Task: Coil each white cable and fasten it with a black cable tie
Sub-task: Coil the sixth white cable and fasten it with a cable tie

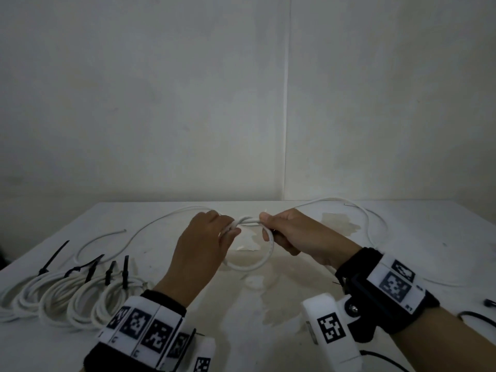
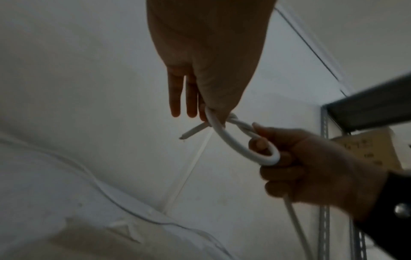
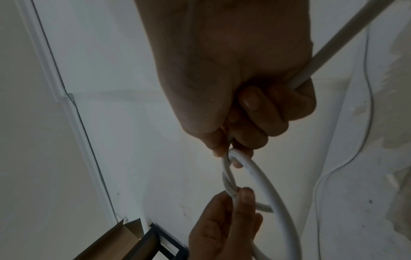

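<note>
My left hand [image 1: 206, 234] pinches the white cable [image 1: 264, 260] where its strands cross, other fingers straight; my right hand [image 1: 292, 234] is curled round the far side of the small first loop, held just above the table [image 1: 268, 318]. Cable looks light, stiffish and springy, likely to unwind, so hold at the crossing; five tied coils [image 1: 67, 299] lie at left

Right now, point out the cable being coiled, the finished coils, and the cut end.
white cable [image 1: 265, 257], head view, loop's lower right curve.
finished coils [image 1: 57, 304], head view, middle coil's strands.
cut end [image 2: 189, 134], left wrist view, stub near tip.
</note>
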